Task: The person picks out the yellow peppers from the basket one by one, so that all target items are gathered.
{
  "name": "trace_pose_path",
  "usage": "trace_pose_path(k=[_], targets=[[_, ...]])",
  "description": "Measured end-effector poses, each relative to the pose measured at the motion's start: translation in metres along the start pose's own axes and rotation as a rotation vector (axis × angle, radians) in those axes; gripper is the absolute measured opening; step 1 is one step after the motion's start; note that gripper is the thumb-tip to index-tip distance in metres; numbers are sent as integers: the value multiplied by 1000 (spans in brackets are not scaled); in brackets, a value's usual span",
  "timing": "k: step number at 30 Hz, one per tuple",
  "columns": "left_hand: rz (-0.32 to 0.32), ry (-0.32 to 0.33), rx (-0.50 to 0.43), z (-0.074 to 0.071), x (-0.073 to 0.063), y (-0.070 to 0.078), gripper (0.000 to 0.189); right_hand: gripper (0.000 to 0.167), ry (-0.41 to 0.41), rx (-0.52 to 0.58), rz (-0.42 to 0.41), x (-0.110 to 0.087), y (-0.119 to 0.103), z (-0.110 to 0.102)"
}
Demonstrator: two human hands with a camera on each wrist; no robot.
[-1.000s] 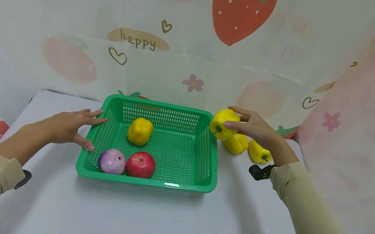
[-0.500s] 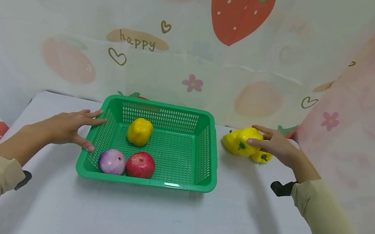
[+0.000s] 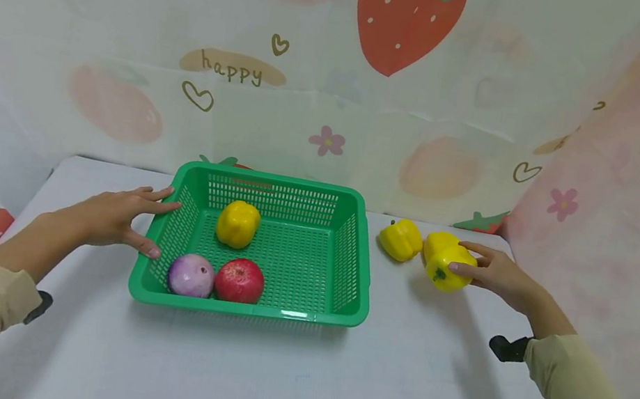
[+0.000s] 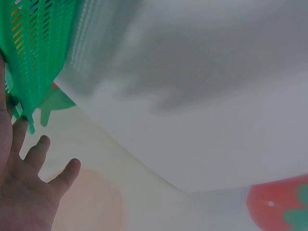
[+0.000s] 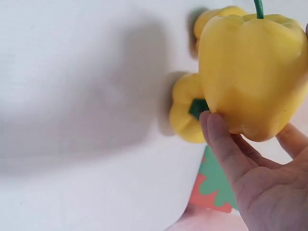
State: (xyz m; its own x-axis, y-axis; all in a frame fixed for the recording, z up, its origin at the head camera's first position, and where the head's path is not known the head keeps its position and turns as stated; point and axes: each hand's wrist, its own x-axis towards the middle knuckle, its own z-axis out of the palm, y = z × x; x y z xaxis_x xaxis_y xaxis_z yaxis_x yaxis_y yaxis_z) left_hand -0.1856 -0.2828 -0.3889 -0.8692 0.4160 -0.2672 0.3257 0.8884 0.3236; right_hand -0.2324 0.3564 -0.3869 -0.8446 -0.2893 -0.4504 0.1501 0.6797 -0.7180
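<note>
My right hand grips a yellow bell pepper with a green stem, held above the table at the right. In the head view it overlaps a second yellow pepper behind it. A third yellow pepper lies to the left of that one. On the left, my left hand rests with spread fingers at the left rim of a green plastic basket. Inside the basket are a yellow pepper, a purple-white round vegetable and a red pomegranate.
A white cloth covers the table. Behind it hangs a pale curtain printed with strawberries and hearts, which also runs along the right side. The table's back edge lies just behind the basket and peppers.
My right hand has carried the pepper from beside the basket's right rim outward to the right and lower. The left hand and basket have stayed in place.
</note>
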Motion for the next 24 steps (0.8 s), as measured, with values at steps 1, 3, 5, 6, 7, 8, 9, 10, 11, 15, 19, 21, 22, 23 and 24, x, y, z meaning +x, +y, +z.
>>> trace_pose_path(k=[1, 3, 5, 6, 7, 8, 9, 10, 11, 15, 19, 21, 22, 23, 24], targets=[[1, 1, 0, 0, 0, 0, 100, 86, -2, 1, 17, -1, 3, 0], [2, 0, 0, 0, 0, 0, 99, 88, -9, -1, 44, -4, 8, -1], [2, 0, 1, 0, 0, -1, 100, 89, -11, 4, 60, -6, 14, -1], [1, 0, 3, 0, 0, -1, 100, 89, -11, 7, 63, -7, 16, -1], [0, -1, 3, 0, 0, -1, 100, 89, -8, 9, 66, -8, 20, -1], [0, -1, 4, 1, 1, -1, 100, 89, -7, 12, 67, -9, 23, -1], [-1, 0, 5, 1, 1, -2, 100, 89, -4, 14, 70, -9, 26, 0], [-1, 1, 5, 1, 1, -2, 100, 89, -5, 19, 73, -10, 29, 0], [-1, 1, 5, 2, 1, -3, 100, 90, -4, 19, 77, -10, 31, 1], [-4, 5, 6, 3, 2, -4, 100, 91, -6, 37, 104, -11, 41, 3], [-8, 5, 6, 3, 2, -3, 100, 92, -4, 57, 119, -9, 48, 7], [-9, 5, 7, 3, 2, -3, 100, 92, -2, 68, 122, -8, 50, 8], [-11, 4, 5, 3, 2, -3, 100, 92, -2, 72, 122, -7, 50, 9], [-12, 3, 4, 3, 1, -3, 101, 92, -3, 77, 122, -7, 51, 9], [-13, 2, 2, 3, 1, -3, 101, 92, -2, 81, 124, -6, 52, 9]])
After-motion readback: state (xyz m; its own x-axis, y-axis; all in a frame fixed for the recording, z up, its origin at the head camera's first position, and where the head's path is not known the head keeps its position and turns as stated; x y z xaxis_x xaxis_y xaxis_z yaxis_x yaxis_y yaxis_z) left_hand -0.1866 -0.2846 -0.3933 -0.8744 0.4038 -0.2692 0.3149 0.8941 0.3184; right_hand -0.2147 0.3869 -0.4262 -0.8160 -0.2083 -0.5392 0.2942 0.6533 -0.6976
